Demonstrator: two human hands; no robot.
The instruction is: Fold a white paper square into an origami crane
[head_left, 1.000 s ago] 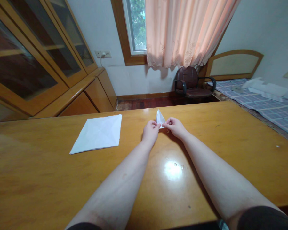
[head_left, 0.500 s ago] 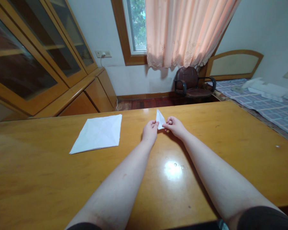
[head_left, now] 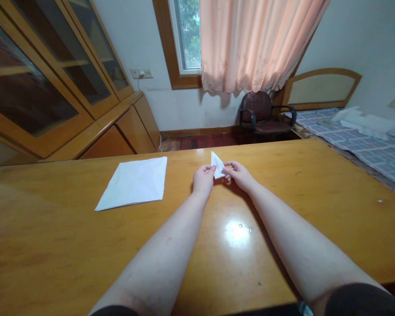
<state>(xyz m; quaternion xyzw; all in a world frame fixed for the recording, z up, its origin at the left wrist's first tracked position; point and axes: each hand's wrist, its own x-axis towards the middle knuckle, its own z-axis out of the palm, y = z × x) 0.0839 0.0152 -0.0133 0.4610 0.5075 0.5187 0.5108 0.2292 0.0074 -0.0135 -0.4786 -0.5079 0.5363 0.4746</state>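
Note:
A small folded piece of white paper with a pointed top is held up near the far edge of the wooden table. My left hand pinches its left side between thumb and fingers. At its right lower side, my right hand has the thumb on the front face and the fingers curled around the edge and behind. Part of the paper is hidden by the fingertips. Left of my hands, a larger white paper sheet lies flat, with faint creases across it.
The wooden table stretches across the view, its far edge just beyond my hands. Past it stand a brown armchair and, to the right, a bed with a checked cover. A glass-fronted cabinet stands at the left.
Both hands and the folded paper have shifted slightly left. The paper has turned a little, and the right fingers now reach further around its edge. The flat sheet stays put.

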